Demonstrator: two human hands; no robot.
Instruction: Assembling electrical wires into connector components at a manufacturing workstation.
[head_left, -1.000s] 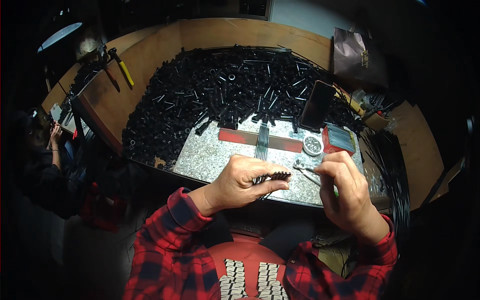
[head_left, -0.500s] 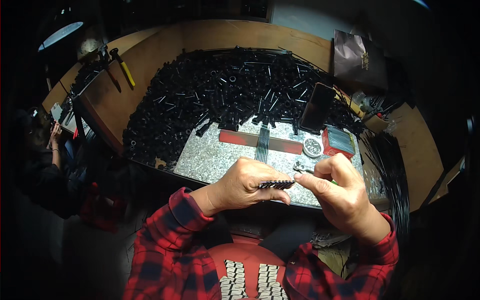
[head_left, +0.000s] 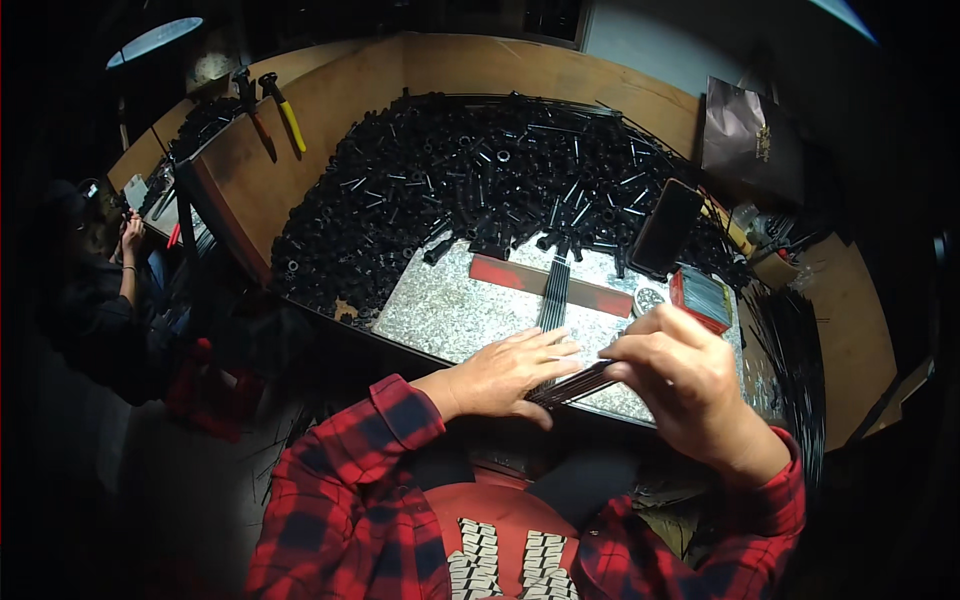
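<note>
My left hand [head_left: 500, 376] lies palm down with fingers stretched over the near end of a row of thin black rods [head_left: 556, 290]. The rods lean across a red-edged bar [head_left: 510, 279] on a speckled pale board [head_left: 425, 300]. Between my hands slants a dark bundle of thin strips or rods [head_left: 578, 386]. Its right end is pinched in the fingers of my right hand [head_left: 690, 385]; its left end meets my left thumb side. Whether the bundle joins the row on the bar is hidden by my left hand.
A large heap of black tubular parts [head_left: 430, 180] fills the bench behind the board. At the right stand a phone [head_left: 667, 228], a round dish [head_left: 649, 301], a red box [head_left: 702, 298] and long black rods [head_left: 795, 370]. Yellow-handled pincers [head_left: 288, 120] hang left. Another person's hand [head_left: 131, 238] works far left.
My left hand has opened from its grip on the row of dark pieces and flattened. My right hand has closed on the bundle's end. Pliers seen beside it before are out of sight.
</note>
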